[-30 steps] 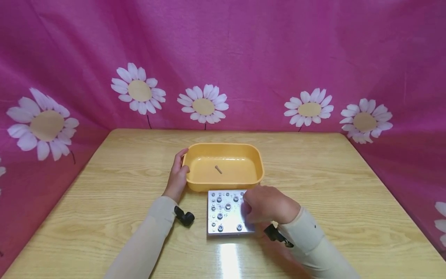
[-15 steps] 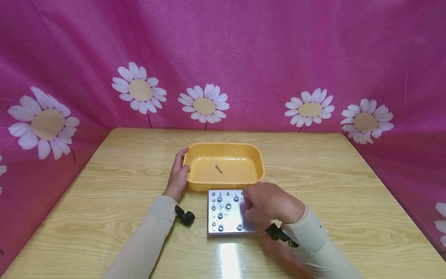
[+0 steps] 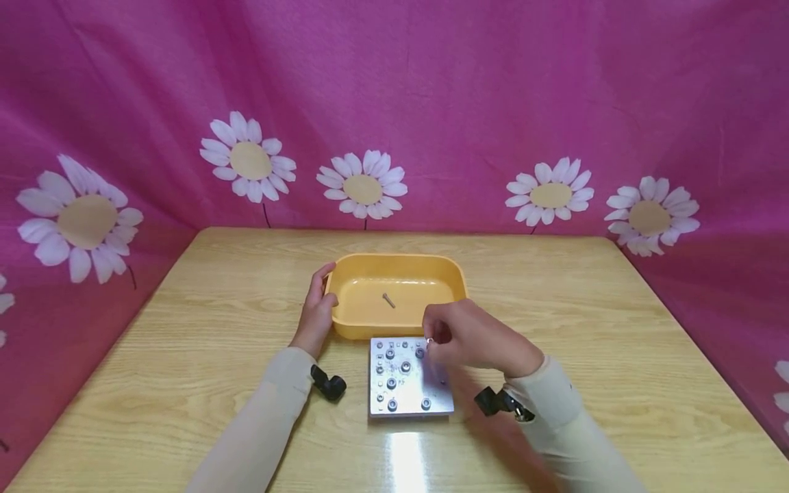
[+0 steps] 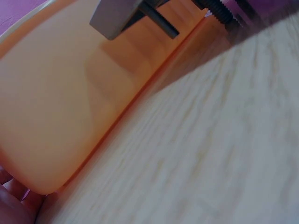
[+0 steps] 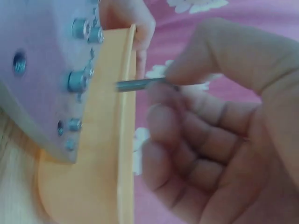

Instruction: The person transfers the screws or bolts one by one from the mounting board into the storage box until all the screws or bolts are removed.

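- Currently, the screw (image 5: 135,85) is held in the air near the far right corner of the metal plate (image 3: 409,396); the right wrist view shows its free end apart from the plate.
- The grip of the right hand (image 3: 474,339) is clamped on this screw, pinched by thumb and finger.
- On the plate stand several screw heads (image 5: 77,80), and a threaded hole (image 5: 19,64) has no screw in it.
- Just behind the plate, the yellow tray (image 3: 382,330) contains one loose screw (image 3: 388,300); the left hand (image 3: 314,315) has its grip clamped on the left end wall.
- Plate and tray are on the wooden counter (image 3: 234,308).
- I judge the step to be moving one screw between plate and tray; the direction I cannot tell.
- The next move, in my opinion, calls for a firm pinch, a path clear of neighbouring heads, and a steady tray.
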Motion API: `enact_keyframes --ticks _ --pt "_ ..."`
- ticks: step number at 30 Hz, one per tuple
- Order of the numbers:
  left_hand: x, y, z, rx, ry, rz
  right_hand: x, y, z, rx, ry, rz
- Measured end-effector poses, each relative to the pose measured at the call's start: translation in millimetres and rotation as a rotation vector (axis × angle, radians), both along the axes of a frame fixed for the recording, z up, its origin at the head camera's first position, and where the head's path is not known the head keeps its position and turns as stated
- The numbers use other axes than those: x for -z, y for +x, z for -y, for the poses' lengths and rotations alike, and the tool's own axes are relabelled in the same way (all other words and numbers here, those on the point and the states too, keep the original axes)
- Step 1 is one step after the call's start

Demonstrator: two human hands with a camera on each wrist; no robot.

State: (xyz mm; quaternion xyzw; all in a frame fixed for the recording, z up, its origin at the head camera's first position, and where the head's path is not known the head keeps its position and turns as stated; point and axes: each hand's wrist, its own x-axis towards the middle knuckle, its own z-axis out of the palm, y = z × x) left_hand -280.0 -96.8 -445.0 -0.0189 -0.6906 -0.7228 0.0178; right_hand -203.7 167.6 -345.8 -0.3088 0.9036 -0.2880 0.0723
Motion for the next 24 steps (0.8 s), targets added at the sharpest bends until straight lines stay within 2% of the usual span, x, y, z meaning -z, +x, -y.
enact_keyframes --ticks 8,16,19,24 --pt "1.8 2.7 3.9 0.002 0.023 -0.008 16.0 -28.3 2.6 0.045 -0.235 -0.006" --pt "3.5 1.1 3.5 -0.015 0.011 -0.025 30.4 -50.4 12.7 0.057 -0.361 -0.039" --pt "4.3 -0.7 1.9 -0.009 0.020 -0.037 34.4 -54.3 15.3 0.111 -0.386 -0.060" --pt "4.6 -3.3 1.9 -0.004 0.029 -0.061 37.5 -56.6 18.9 0.217 -0.425 -0.033"
